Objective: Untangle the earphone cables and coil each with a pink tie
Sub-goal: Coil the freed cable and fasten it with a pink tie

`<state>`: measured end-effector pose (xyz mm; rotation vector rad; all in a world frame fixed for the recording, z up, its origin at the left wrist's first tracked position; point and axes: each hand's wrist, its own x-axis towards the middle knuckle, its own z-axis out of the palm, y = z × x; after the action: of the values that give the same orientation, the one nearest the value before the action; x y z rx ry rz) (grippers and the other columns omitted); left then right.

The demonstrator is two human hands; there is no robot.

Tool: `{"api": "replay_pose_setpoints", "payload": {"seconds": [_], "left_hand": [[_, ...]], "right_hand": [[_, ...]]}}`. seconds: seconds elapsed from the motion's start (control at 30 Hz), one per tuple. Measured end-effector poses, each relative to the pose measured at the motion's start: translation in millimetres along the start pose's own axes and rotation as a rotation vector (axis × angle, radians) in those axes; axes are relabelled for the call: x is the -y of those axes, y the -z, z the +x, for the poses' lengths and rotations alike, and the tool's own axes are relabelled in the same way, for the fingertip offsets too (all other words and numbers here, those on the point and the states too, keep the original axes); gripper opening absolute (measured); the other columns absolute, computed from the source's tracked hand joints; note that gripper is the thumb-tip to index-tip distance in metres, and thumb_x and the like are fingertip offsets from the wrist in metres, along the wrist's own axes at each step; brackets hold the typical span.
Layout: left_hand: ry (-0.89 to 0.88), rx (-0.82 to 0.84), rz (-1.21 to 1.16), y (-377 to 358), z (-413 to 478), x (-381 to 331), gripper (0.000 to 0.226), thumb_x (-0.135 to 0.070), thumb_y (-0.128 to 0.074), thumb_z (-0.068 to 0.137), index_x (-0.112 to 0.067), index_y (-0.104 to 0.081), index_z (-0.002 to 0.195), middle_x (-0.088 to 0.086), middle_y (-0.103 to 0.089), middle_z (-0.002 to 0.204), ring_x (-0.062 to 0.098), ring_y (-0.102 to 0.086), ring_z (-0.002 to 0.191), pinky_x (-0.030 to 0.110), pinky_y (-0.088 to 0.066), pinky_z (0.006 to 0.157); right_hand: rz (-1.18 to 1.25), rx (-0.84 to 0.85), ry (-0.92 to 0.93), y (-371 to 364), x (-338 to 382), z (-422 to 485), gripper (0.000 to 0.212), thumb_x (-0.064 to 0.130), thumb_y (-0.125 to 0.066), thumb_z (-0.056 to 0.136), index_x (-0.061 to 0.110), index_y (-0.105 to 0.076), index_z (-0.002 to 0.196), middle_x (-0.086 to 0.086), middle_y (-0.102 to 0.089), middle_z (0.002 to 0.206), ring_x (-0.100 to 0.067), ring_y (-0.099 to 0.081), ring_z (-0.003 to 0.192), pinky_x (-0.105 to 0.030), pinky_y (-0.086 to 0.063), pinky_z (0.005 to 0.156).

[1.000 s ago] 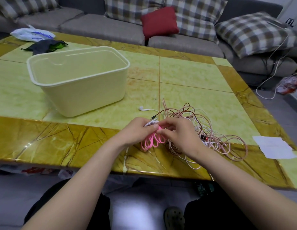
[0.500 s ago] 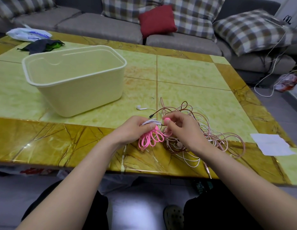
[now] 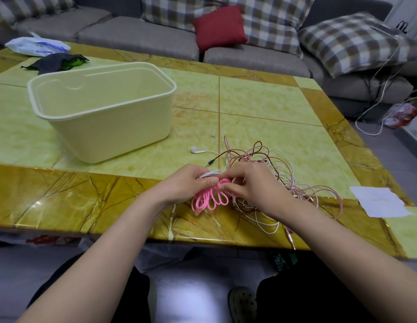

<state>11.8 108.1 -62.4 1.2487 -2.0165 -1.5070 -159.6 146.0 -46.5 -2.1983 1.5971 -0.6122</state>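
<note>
Your hands meet over the near edge of the tabletop point(image 3: 86, 199). Your left hand point(image 3: 191, 183) grips a small white coil point(image 3: 208, 174) along with the bunch of pink ties point(image 3: 209, 199), and your right hand point(image 3: 251, 185) pinches one loop at the top of that bunch. Draw out that single loop only, with your left thumb firm on the coil so it doesn't spring open. The tangle point(image 3: 272, 173) lies against your right hand; don't snag its strands.

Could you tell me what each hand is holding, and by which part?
The left hand grips a bundled white earphone cable; it and the right hand pinch the bunch of pink looped ties at its gathered top.
</note>
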Motion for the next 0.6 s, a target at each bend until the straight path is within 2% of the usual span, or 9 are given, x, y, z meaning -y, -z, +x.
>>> {"api": "replay_pose_setpoints", "payload": {"seconds": [0.13,0.2,0.3,0.37,0.47,0.53,0.6], "left_hand": [[0.008,-0.019,0.026,0,1,0,0.028,-0.027,-0.052,0.095,-0.004,-0.067,0.094,0.013,-0.065,0.08,0.018,-0.055,0.07,0.03,-0.042,0.066],[0.008,-0.021,0.035,0,1,1,0.028,-0.028,-0.052,0.095,-0.003,-0.067,0.092,0.013,-0.064,0.079,0.019,-0.055,0.07,0.032,-0.041,0.067],[0.0,-0.012,0.058,-1,1,1,0.028,-0.027,-0.054,0.094,-0.003,-0.066,0.088,0.007,-0.059,0.071,0.017,-0.05,0.066,0.031,-0.037,0.064],[-0.009,-0.037,0.077,-2,3,2,0.029,-0.028,-0.055,0.093,-0.003,-0.065,0.086,0.005,-0.056,0.069,0.017,-0.048,0.064,0.03,-0.035,0.063],[-0.019,-0.177,0.175,1,6,5,0.023,-0.031,-0.057,0.092,-0.012,-0.067,0.083,0.001,-0.06,0.068,0.02,-0.054,0.067,0.035,-0.041,0.072],[0.006,-0.31,0.298,3,7,5,0.017,-0.034,-0.056,0.091,-0.021,-0.066,0.087,-0.005,-0.057,0.068,0.02,-0.055,0.076,0.04,-0.04,0.084],[0.031,-0.435,0.428,5,6,3,0.019,-0.037,-0.055,0.092,-0.021,-0.065,0.095,-0.01,-0.047,0.067,0.017,-0.047,0.08,0.035,-0.029,0.079]], "right_hand": [[-0.011,0.018,0.03,2,-2,2,0.021,0.024,-0.069,0.084,0.022,-0.073,0.105,0.006,-0.056,0.07,-0.001,-0.048,0.063,-0.009,-0.034,0.063],[0.073,0.046,-0.025,5,-1,2,0.02,0.02,-0.068,0.085,0.019,-0.074,0.104,0.005,-0.06,0.07,-0.005,-0.054,0.062,-0.01,-0.038,0.062],[0.208,0.097,-0.102,8,-3,2,0.017,0.017,-0.064,0.089,0.015,-0.074,0.102,0.011,-0.061,0.063,0.0,-0.056,0.055,-0.011,-0.043,0.053],[0.292,0.099,-0.156,6,-6,1,0.013,0.019,-0.061,0.09,0.014,-0.073,0.095,0.004,-0.061,0.061,0.0,-0.056,0.052,-0.017,-0.046,0.054],[0.335,0.03,-0.239,4,-12,-1,0.014,0.025,-0.061,0.091,0.019,-0.069,0.081,0.0,-0.059,0.057,-0.015,-0.057,0.053,-0.04,-0.052,0.058],[0.295,-0.014,-0.266,5,-15,-2,0.014,0.026,-0.059,0.092,0.018,-0.069,0.085,0.003,-0.059,0.057,-0.01,-0.057,0.051,-0.039,-0.053,0.062],[0.262,-0.046,-0.277,6,-16,-2,0.015,0.028,-0.058,0.092,0.018,-0.07,0.091,0.0,-0.063,0.062,-0.002,-0.057,0.05,-0.034,-0.054,0.064]]}}
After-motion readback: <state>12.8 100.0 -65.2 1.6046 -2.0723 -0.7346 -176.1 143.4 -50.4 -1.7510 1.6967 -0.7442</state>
